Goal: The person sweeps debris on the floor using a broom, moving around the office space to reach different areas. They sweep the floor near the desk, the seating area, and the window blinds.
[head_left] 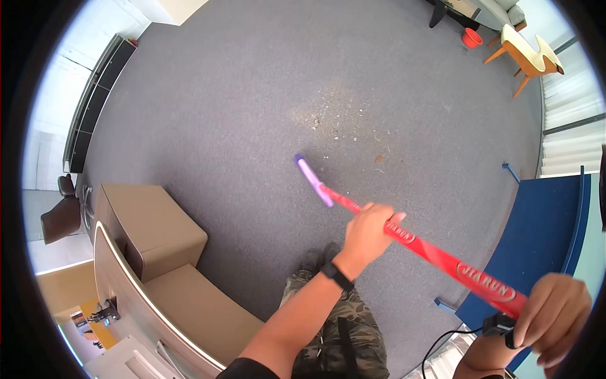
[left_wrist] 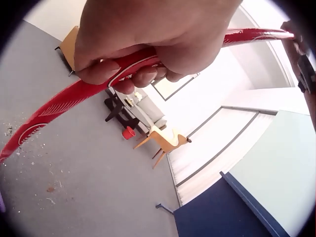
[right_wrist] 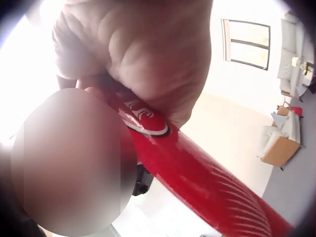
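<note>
A broom with a red handle point(head_left: 442, 259) lettered JIARUN slants across the head view. Its purple head point(head_left: 314, 182) is blurred and lies low over the grey carpet. Partway down the handle, my left hand point(head_left: 368, 235) grips it with fingers curled round; the left wrist view shows the left hand point(left_wrist: 158, 34) wrapped over the red shaft point(left_wrist: 64, 101). Up at the top end, my right hand point(head_left: 555, 312) holds the handle, and in the right wrist view the right hand point(right_wrist: 138, 54) closes round it. Light crumbs and debris point(head_left: 338, 117) lie scattered just beyond the broom head.
A brown desk unit point(head_left: 148, 221) stands at my left. On the right is a blue panel-like piece of furniture point(head_left: 499, 246) with feet reaching onto the carpet. Farther off are a cream chair point(head_left: 521, 54) and a red bucket point(head_left: 471, 38). A dark low cabinet point(head_left: 95, 104) lines the left wall.
</note>
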A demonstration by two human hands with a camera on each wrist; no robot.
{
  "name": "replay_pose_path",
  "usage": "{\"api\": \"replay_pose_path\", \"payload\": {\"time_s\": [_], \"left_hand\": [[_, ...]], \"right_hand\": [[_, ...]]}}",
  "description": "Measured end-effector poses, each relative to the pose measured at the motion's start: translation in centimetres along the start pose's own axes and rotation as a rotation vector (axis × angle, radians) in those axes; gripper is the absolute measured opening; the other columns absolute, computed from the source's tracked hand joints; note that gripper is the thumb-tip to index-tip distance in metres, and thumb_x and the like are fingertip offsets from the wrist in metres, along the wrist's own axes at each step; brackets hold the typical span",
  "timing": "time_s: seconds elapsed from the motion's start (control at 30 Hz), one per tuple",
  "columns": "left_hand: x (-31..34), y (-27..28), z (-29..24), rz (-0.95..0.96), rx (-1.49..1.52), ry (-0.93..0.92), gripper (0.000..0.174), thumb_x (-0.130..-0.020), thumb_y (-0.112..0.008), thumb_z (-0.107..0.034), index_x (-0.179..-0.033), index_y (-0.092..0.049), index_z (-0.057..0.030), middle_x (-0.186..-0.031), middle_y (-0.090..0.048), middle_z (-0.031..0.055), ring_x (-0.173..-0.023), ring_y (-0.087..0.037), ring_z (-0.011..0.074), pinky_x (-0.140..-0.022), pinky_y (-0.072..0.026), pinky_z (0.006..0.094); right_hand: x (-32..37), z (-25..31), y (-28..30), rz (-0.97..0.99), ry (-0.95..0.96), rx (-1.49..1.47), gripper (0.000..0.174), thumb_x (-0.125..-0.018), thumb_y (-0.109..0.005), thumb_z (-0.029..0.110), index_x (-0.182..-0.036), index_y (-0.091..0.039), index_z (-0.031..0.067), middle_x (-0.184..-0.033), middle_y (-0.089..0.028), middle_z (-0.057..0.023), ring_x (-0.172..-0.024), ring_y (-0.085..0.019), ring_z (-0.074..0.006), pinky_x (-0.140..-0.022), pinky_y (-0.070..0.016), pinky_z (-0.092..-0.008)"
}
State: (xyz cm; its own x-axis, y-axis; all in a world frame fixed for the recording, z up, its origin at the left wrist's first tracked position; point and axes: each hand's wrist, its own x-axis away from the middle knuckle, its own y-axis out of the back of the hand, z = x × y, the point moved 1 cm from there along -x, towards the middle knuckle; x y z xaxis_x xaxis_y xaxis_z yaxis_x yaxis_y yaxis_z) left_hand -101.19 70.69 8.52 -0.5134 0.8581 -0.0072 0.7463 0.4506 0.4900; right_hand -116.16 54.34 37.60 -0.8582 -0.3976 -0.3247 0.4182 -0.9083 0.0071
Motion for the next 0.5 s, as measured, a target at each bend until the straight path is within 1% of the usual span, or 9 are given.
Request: {"api": "replay_pose_path", "payload": {"time_s": [0.1, 0.13, 0.17, 0.2, 0.27, 0.3, 0.37, 0.47, 0.5], "left_hand": [[4.4, 1.3, 0.7, 0.005, -0.084, 0.103, 0.037, -0.097, -0.064, -0.03, -0.072, -0.054, -0.0055, -0.078, -0.062, 0.015, -0.08, -0.06, 0.0407, -0.069, -0.0471, 0.0525], [6.0, 1.3, 1.5, 0.028, -0.108, 0.149, 0.036, -0.098, -0.064, -0.03, -0.072, -0.054, -0.0057, -0.078, -0.062, 0.0151, -0.081, -0.06, 0.0408, -0.069, -0.0472, 0.053], [7.8, 0.9, 2.3, 0.033, -0.108, 0.141, 0.036, -0.098, -0.064, -0.03, -0.072, -0.054, -0.0057, -0.078, -0.062, 0.0151, -0.081, -0.06, 0.0408, -0.069, -0.0472, 0.053], [9.3, 0.5, 3.2, 0.064, -0.074, 0.196, 0.038, -0.098, -0.064, -0.029, -0.072, -0.052, -0.0034, -0.075, -0.059, 0.0168, -0.079, -0.058, 0.0419, -0.069, -0.0454, 0.0523], [9.0, -0.7, 5.2, 0.089, -0.045, 0.235, 0.039, -0.098, -0.065, -0.027, -0.072, -0.05, -0.0012, -0.072, -0.055, 0.0186, -0.077, -0.055, 0.0431, -0.068, -0.0437, 0.0516], [8.1, -1.1, 5.9, 0.077, -0.03, 0.202, 0.04, -0.098, -0.065, -0.026, -0.072, -0.05, -0.0006, -0.071, -0.054, 0.0193, -0.075, -0.055, 0.0435, -0.068, -0.0426, 0.0515], [5.1, -1.8, 6.3, 0.057, 0.04, 0.137, 0.04, -0.098, -0.065, -0.025, -0.072, -0.048, 0.0004, -0.068, -0.051, 0.0213, -0.07, -0.052, 0.0435, -0.066, -0.0405, 0.0503], [-1.2, -3.1, 5.4, -0.021, 0.131, -0.057, 0.042, -0.099, -0.065, -0.024, -0.072, -0.046, 0.0005, -0.069, -0.048, 0.0205, -0.07, -0.049, 0.0412, -0.066, -0.0401, 0.0489], [-3.1, -3.2, 4.4, -0.035, 0.179, -0.104, 0.042, -0.099, -0.065, -0.025, -0.071, -0.044, 0.0005, -0.069, -0.047, 0.0199, -0.07, -0.048, 0.0406, -0.067, -0.0398, 0.0485]], "right_hand": [[-0.1, -2.6, -1.9, -0.271, 0.214, -0.105, 0.025, -0.092, -0.077, 0.013, -0.079, -0.066, -0.0049, -0.06, -0.062, -0.0122, -0.051, -0.062, -0.022, -0.063, -0.0609, -0.035], [-0.3, -4.3, -2.8, -0.47, 0.255, -0.143, 0.032, -0.097, -0.072, 0.015, -0.073, -0.064, -0.0049, -0.055, -0.058, -0.0111, -0.044, -0.056, -0.0208, -0.055, -0.0581, -0.0348], [-0.8, -5.9, -2.6, -0.498, 0.251, -0.201, 0.034, -0.1, -0.067, 0.017, -0.073, -0.061, -0.0028, -0.053, -0.056, -0.0095, -0.041, -0.052, -0.019, -0.054, -0.0565, -0.0335], [-0.5, -7.2, -2.9, -0.503, 0.255, -0.192, 0.034, -0.1, -0.067, 0.017, -0.073, -0.061, -0.0028, -0.053, -0.056, -0.0095, -0.041, -0.052, -0.019, -0.054, -0.0565, -0.0335], [0.3, -9.1, -3.4, -0.684, 0.199, -0.262, 0.037, -0.1, -0.067, 0.023, -0.074, -0.058, -0.001, -0.05, -0.053, -0.0085, -0.038, -0.048, -0.0184, -0.049, -0.0498, -0.0362], [0.4, -9.2, -3.1, -0.682, 0.208, -0.25, 0.037, -0.1, -0.067, 0.023, -0.074, -0.058, -0.001, -0.05, -0.053, -0.0085, -0.038, -0.048, -0.0184, -0.049, -0.0498, -0.0362], [0.3, -9.1, -2.8, -0.606, 0.235, -0.093, 0.034, -0.102, -0.065, 0.023, -0.076, -0.057, 0.0013, -0.05, -0.053, -0.0075, -0.039, -0.049, -0.0149, -0.055, -0.0554, -0.0328], [-1.6, -6.8, -1.3, -0.516, 0.247, 0.091, 0.035, -0.101, -0.066, 0.023, -0.076, -0.057, 0.0012, -0.051, -0.055, -0.0075, -0.039, -0.051, -0.0144, -0.055, -0.0557, -0.0323], [-1.8, -5.7, -1.2, -0.601, 0.255, 0.081, 0.035, -0.101, -0.067, 0.023, -0.075, -0.057, 0.0011, -0.051, -0.057, -0.0072, -0.04, -0.054, -0.0139, -0.056, -0.0565, -0.0317]]}}
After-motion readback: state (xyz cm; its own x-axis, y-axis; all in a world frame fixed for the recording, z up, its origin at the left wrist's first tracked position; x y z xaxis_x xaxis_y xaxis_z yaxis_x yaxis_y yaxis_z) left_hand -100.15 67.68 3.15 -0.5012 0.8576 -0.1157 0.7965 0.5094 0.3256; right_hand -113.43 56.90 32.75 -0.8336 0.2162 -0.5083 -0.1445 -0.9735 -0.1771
